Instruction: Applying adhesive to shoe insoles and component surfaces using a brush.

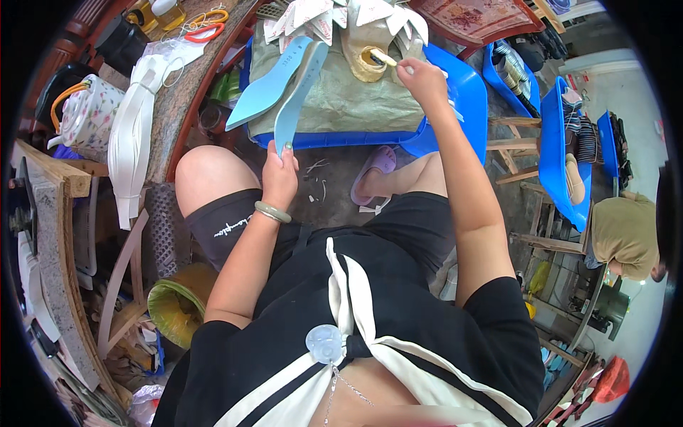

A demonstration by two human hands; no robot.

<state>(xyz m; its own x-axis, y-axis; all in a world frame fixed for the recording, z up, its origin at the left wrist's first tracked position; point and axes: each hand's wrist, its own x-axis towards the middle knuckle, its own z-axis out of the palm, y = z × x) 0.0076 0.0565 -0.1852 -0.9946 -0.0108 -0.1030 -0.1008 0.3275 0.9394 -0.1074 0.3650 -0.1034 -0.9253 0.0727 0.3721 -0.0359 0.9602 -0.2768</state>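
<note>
Between the fingers and thumb of my left hand (280, 175) is the near end of a light blue shoe insole (290, 117), which slants up over the work surface. A second light blue insole (265, 85) lies beside it to the left. My right hand (425, 80) is closed around the handle of a small brush (385, 58). The brush's dark end is at the mouth of a crusted tan glue pot (364, 70), and its bristles are partly hidden. Beneath these things spreads a grey-green covering (356, 110) over a blue plastic tub (341, 139).
White cut pieces (313, 18) lie fanned out at the far edge. On the left bench are a bundle of white strips (134, 132), a floral kettle (84, 114) and orange-handled scissors (205, 31). Blue bins (558, 156) stand on wooden stools at right, near another person (625, 235).
</note>
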